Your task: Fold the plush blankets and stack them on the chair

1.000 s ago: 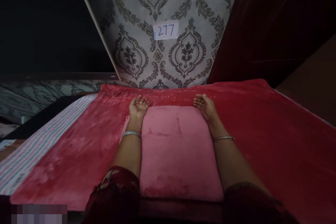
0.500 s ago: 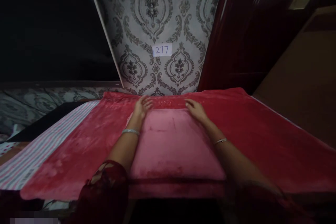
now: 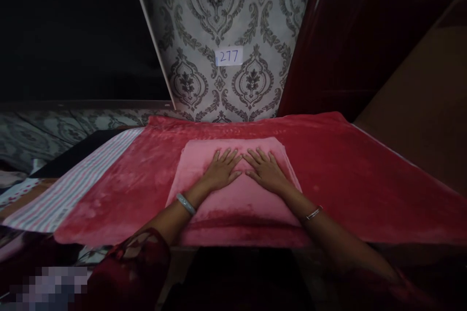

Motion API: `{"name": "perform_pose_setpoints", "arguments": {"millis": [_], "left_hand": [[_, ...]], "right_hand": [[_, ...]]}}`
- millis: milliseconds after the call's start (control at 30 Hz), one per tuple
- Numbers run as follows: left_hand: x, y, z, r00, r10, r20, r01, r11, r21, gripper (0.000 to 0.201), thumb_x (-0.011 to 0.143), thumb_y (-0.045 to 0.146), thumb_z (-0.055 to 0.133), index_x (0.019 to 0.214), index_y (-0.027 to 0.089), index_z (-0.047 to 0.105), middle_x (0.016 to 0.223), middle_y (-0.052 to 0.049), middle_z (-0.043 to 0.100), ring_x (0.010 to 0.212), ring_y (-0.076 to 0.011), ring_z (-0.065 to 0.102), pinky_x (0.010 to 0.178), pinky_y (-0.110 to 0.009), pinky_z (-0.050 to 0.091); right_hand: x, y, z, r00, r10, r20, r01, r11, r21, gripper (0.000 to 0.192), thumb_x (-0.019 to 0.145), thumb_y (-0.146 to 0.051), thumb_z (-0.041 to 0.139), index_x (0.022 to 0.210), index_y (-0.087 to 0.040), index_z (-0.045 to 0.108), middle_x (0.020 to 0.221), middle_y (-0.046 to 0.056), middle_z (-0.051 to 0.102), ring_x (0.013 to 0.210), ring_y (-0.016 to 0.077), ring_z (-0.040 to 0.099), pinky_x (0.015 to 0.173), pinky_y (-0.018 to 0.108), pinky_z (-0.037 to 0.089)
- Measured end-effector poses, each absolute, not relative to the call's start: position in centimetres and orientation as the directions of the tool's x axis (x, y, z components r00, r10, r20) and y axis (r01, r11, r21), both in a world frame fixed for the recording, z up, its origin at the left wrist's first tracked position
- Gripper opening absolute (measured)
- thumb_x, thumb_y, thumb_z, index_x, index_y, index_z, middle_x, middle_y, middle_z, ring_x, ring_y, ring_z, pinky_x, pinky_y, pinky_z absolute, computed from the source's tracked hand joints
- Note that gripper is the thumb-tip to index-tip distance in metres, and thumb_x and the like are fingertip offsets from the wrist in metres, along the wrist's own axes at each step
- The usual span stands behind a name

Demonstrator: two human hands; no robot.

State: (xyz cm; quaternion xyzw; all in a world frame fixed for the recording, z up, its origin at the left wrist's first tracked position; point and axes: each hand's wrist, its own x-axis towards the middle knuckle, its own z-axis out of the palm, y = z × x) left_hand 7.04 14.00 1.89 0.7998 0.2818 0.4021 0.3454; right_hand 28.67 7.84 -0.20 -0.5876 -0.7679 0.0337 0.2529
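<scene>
A folded pink plush cloth lies in the middle of a red plush blanket spread over a flat surface. My left hand rests palm down on the pink cloth, fingers spread, a silver bangle on its wrist. Beside it my right hand also lies flat on the cloth, its fingertips almost touching those of the left. A thin bangle circles the right wrist. Neither hand holds anything.
A striped pink and grey cloth lies left of the blanket. Behind stands a wall with grey damask wallpaper and a paper label reading 277. A dark panel fills the left, a dark red curtain the right.
Both hands turned from palms up at the cloth's far corners to palms down, then slid together onto the middle of the pink cloth. The camera view shifted slightly.
</scene>
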Motion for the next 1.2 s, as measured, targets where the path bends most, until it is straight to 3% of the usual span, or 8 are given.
{"name": "perform_pose_setpoints", "arguments": {"millis": [67, 233, 333, 600, 800, 967, 1100, 1200], "left_hand": [[7.0, 14.2, 2.0, 0.580, 0.708, 0.404, 0.308, -0.649, 0.696, 0.043, 0.077, 0.040, 0.078, 0.118, 0.031, 0.071, 0.144, -0.010, 0.058, 0.147, -0.0329, 0.035, 0.123, -0.057, 0.005], [7.0, 14.0, 2.5, 0.767, 0.611, 0.196, 0.609, -0.789, 0.078, 0.058, 0.099, 0.045, 0.044, 0.154, 0.027, 0.038, 0.163, -0.010, 0.031, 0.152, -0.0306, 0.022, 0.122, -0.061, 0.011], [6.4, 13.5, 3.5, 0.764, 0.631, 0.135, 0.636, -0.771, 0.009, 0.059, 0.100, 0.046, 0.039, 0.156, 0.026, 0.034, 0.164, -0.010, 0.029, 0.153, -0.0291, 0.022, 0.122, -0.058, 0.013], [-2.6, 13.7, 4.9, 0.348, 0.933, 0.094, 0.923, -0.359, 0.141, 0.068, 0.096, 0.052, 0.042, 0.155, 0.019, 0.036, 0.165, -0.017, 0.023, 0.152, -0.0387, 0.019, 0.117, -0.065, 0.019], [-6.2, 13.4, 1.5, 0.179, 0.965, 0.191, 0.914, -0.235, 0.330, 0.067, 0.098, 0.044, 0.037, 0.155, 0.010, 0.033, 0.148, -0.022, 0.050, 0.140, -0.0343, 0.045, 0.112, -0.049, 0.038], [-6.1, 12.9, 1.0, 0.124, 0.940, 0.318, 0.834, -0.273, 0.480, 0.067, 0.093, 0.046, 0.048, 0.149, 0.009, 0.043, 0.143, -0.021, 0.056, 0.133, -0.0331, 0.053, 0.112, -0.047, 0.040], [-6.4, 12.8, 2.0, 0.013, 0.980, 0.198, 0.739, -0.143, 0.659, 0.070, 0.087, 0.053, 0.054, 0.142, 0.009, 0.051, 0.130, -0.020, 0.066, 0.121, -0.0357, 0.062, 0.104, -0.049, 0.047], [-6.7, 12.5, 3.1, -0.030, 0.991, 0.129, 0.614, -0.083, 0.785, 0.065, 0.079, 0.051, 0.066, 0.130, 0.011, 0.062, 0.122, -0.017, 0.071, 0.118, -0.0351, 0.065, 0.103, -0.046, 0.050]], "right_hand": [[28.5, 7.7, 0.3, -0.188, 0.930, 0.315, 0.909, 0.287, -0.303, 0.059, 0.097, -0.051, 0.049, 0.153, -0.034, 0.040, 0.163, 0.005, 0.031, 0.152, 0.0342, 0.019, 0.120, 0.065, 0.010], [28.1, 7.2, 1.4, -0.188, 0.948, 0.257, 0.957, 0.236, -0.171, 0.056, 0.102, -0.048, 0.039, 0.155, -0.030, 0.037, 0.164, 0.006, 0.027, 0.153, 0.0328, 0.019, 0.119, 0.063, 0.015], [28.0, 7.1, 1.6, -0.180, 0.950, 0.255, 0.966, 0.219, -0.135, 0.056, 0.102, -0.047, 0.037, 0.154, -0.028, 0.039, 0.164, 0.007, 0.029, 0.152, 0.0320, 0.021, 0.119, 0.063, 0.016], [27.9, 7.1, 1.9, -0.174, 0.956, 0.237, 0.961, 0.217, -0.170, 0.058, 0.101, -0.047, 0.038, 0.155, -0.026, 0.038, 0.164, 0.005, 0.029, 0.152, 0.0321, 0.020, 0.121, 0.061, 0.014], [28.9, 7.2, 1.9, -0.133, 0.954, 0.268, 0.949, 0.201, -0.244, 0.054, 0.099, -0.041, 0.043, 0.150, -0.023, 0.046, 0.162, 0.010, 0.034, 0.151, 0.0293, 0.026, 0.121, 0.056, 0.017], [33.5, 5.7, -0.4, 0.189, 0.904, 0.383, 0.849, 0.046, -0.527, 0.070, 0.085, -0.037, 0.058, 0.151, -0.018, 0.043, 0.159, 0.015, 0.038, 0.147, 0.0308, 0.035, 0.120, 0.052, 0.027], [36.4, 3.6, -2.8, 0.407, 0.891, 0.203, 0.534, -0.052, -0.844, 0.081, 0.081, -0.053, 0.060, 0.152, -0.018, 0.041, 0.150, 0.015, 0.051, 0.138, 0.0317, 0.048, 0.116, 0.050, 0.037], [36.8, 2.6, -3.4, 0.400, 0.909, 0.115, 0.341, -0.030, -0.940, 0.087, 0.076, -0.064, 0.064, 0.149, -0.019, 0.046, 0.147, 0.015, 0.054, 0.134, 0.0340, 0.052, 0.112, 0.051, 0.041]]}}
